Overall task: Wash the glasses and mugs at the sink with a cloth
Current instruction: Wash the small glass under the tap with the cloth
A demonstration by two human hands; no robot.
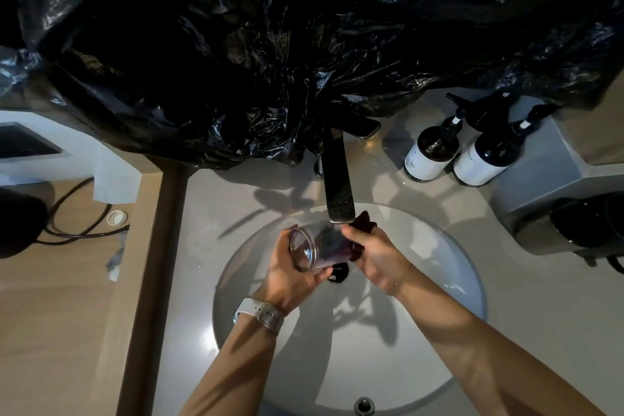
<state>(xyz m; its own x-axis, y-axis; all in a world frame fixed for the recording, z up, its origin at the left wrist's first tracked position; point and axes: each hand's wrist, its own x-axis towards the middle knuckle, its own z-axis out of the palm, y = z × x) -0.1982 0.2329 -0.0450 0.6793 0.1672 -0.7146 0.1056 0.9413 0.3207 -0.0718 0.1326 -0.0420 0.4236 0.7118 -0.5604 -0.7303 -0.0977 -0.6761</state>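
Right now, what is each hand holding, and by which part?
The left hand grips the clear glass around its side wall, glass on its side. The right hand grips the dark cloth, pushed into the glass's mouth.

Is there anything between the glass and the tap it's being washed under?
Nothing visible: the left hand holds the glass just below the faucet spout, while the right hand pushes the dark cloth inside.

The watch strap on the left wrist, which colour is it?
The watch strap is white, seen in the head view.
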